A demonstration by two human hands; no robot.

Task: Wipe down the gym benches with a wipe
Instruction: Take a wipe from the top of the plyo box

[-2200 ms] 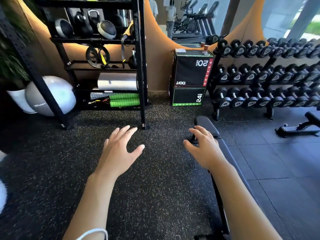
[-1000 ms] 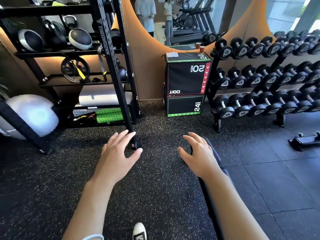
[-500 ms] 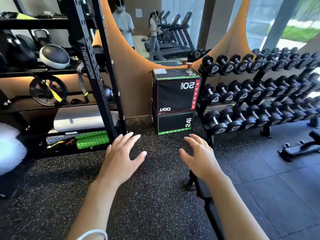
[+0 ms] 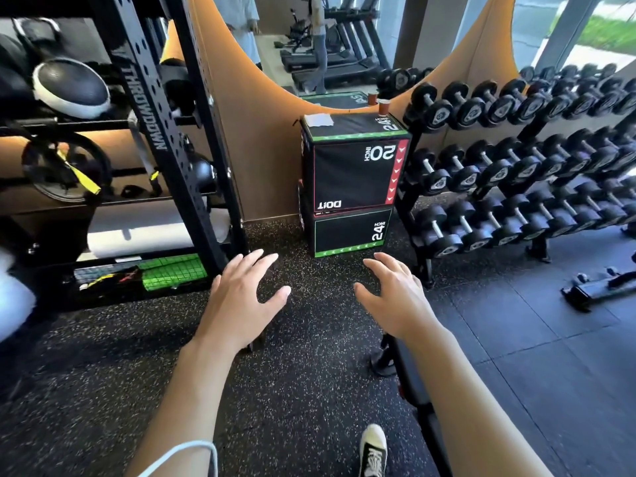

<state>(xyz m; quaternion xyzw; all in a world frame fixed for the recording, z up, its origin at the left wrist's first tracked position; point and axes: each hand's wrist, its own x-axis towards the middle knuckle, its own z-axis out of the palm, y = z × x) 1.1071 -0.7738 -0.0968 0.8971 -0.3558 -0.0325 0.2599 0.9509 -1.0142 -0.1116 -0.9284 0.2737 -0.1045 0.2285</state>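
Observation:
Both my hands reach forward, empty, over the speckled floor. My left hand [image 4: 241,297] has its fingers spread and relaxed. My right hand [image 4: 395,297] is loosely curved and holds nothing. A white wipe [image 4: 319,120] lies on top of the black plyo box [image 4: 354,177] against the wall, well ahead of both hands. Under my right forearm runs the dark frame of a gym bench [image 4: 409,380], mostly hidden by the arm. The base of a second bench [image 4: 599,287] shows at the right edge.
A black storage rack [image 4: 151,132] with balls and mats stands at the left. A long dumbbell rack [image 4: 516,166] fills the right. A paper cup [image 4: 383,106] sits on the box's far corner. My shoe [image 4: 373,449] is on the floor at the bottom.
I have moved closer to the plyo box and racks, which now look larger. The bench pad has slipped under my right arm. Both hands stay empty and outstretched.

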